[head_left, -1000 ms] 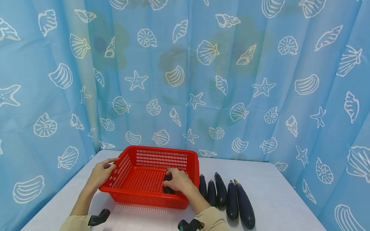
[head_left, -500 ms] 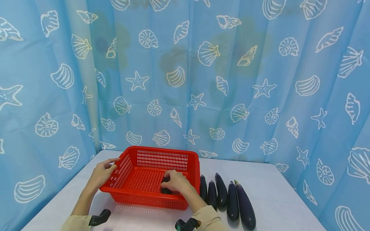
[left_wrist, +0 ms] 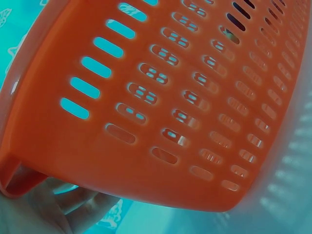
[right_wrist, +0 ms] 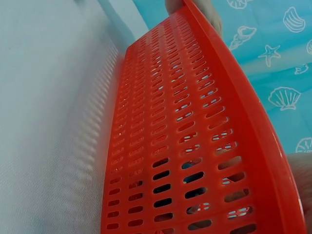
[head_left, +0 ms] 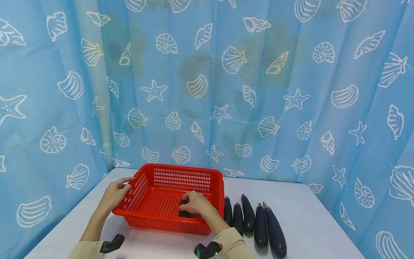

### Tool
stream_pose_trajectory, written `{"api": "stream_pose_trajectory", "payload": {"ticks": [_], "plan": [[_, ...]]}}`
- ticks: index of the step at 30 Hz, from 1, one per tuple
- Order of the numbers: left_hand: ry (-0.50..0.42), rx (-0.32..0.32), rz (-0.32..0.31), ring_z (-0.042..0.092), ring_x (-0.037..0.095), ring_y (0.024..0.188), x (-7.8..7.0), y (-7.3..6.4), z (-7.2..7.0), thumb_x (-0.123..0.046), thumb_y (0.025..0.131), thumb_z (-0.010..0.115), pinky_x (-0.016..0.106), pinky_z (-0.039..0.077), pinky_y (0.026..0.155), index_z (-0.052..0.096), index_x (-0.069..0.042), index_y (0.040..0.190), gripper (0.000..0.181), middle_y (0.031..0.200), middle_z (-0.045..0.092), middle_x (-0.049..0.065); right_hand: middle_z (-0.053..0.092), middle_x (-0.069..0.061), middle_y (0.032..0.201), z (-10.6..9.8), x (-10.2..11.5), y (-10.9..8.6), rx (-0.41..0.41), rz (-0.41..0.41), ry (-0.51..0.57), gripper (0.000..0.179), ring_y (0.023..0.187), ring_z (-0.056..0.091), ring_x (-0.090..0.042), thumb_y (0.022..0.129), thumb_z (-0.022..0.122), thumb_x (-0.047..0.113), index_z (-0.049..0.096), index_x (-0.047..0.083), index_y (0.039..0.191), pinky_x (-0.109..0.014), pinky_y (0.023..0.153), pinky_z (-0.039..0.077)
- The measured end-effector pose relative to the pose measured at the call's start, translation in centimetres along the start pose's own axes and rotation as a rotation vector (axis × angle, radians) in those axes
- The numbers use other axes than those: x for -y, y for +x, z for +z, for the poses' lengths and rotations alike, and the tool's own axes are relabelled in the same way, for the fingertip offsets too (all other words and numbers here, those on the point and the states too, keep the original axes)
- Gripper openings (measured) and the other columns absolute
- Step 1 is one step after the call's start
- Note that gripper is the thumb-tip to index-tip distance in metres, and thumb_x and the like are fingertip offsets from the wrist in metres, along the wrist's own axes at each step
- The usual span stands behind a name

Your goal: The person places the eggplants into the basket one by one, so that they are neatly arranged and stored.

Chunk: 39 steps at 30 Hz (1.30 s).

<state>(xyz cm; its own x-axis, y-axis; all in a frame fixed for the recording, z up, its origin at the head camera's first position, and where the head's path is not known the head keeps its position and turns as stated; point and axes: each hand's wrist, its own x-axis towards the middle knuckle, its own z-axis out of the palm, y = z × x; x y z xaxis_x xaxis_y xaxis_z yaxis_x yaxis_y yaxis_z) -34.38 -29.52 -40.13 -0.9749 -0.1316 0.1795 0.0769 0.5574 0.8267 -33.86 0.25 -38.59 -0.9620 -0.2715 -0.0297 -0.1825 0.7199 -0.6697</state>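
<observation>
A red plastic basket with slotted walls stands on the table. My left hand grips its left rim; in the left wrist view part of that hand shows beyond the basket's edge. Inside the basket, towards its right end, my right hand holds a dark eggplant low over the floor. The fingers cover much of that eggplant. Through the slots in the right wrist view, something dark shows, and a bit of the right hand appears past the rim.
Several eggplants lie side by side just right of the basket, the rightmost the largest. A white cloth covers the table. Blue curtains with white shells hang behind and at both sides.
My right hand has shifted slightly left and down inside the basket, with the eggplant in it. My left hand stays at the left rim.
</observation>
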Motion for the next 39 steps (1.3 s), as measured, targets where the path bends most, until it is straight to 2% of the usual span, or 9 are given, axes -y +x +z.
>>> {"api": "stream_pose_trajectory", "payload": {"ticks": [9,15,26,39], "plan": [[-0.011,0.004,0.001,0.067,0.038,0.101,0.0,0.0,0.0,-0.022,0.100,0.050,0.041,0.062,0.072,0.047,-0.005,0.144,0.047,0.134,0.053,0.033,0.069,-0.010,0.104,0.2,0.3,0.1,0.017,-0.010,0.021,0.038,0.078,0.060,-0.021,0.083,0.077,0.018,0.067,0.005,0.117,-0.038,0.075,0.061],[-0.019,0.006,0.010,0.068,0.034,0.098,0.0,0.0,0.0,-0.021,0.100,0.050,0.041,0.062,0.072,0.047,-0.004,0.144,0.047,0.132,0.055,0.033,0.070,-0.011,0.105,0.4,0.5,0.3,0.024,-0.015,0.001,0.040,0.081,0.061,-0.021,0.082,0.078,0.019,0.067,0.005,0.118,-0.040,0.079,0.061],[-0.016,0.006,-0.001,0.068,0.036,0.100,-0.2,-0.1,0.0,-0.022,0.100,0.050,0.041,0.062,0.072,0.047,-0.004,0.144,0.047,0.134,0.053,0.033,0.070,-0.011,0.105,0.5,0.9,0.4,0.068,-0.013,0.000,0.046,0.076,0.062,-0.021,0.080,0.079,0.015,0.065,0.004,0.122,-0.040,0.075,0.062],[0.006,0.004,-0.003,0.067,0.038,0.101,-0.4,-0.2,0.0,-0.020,0.099,0.050,0.042,0.062,0.073,0.047,-0.004,0.143,0.047,0.134,0.053,0.033,0.066,-0.012,0.106,1.0,1.1,0.9,0.096,0.018,0.022,0.050,0.078,0.061,-0.022,0.081,0.078,0.012,0.060,0.003,0.126,-0.039,0.075,0.062]]}}
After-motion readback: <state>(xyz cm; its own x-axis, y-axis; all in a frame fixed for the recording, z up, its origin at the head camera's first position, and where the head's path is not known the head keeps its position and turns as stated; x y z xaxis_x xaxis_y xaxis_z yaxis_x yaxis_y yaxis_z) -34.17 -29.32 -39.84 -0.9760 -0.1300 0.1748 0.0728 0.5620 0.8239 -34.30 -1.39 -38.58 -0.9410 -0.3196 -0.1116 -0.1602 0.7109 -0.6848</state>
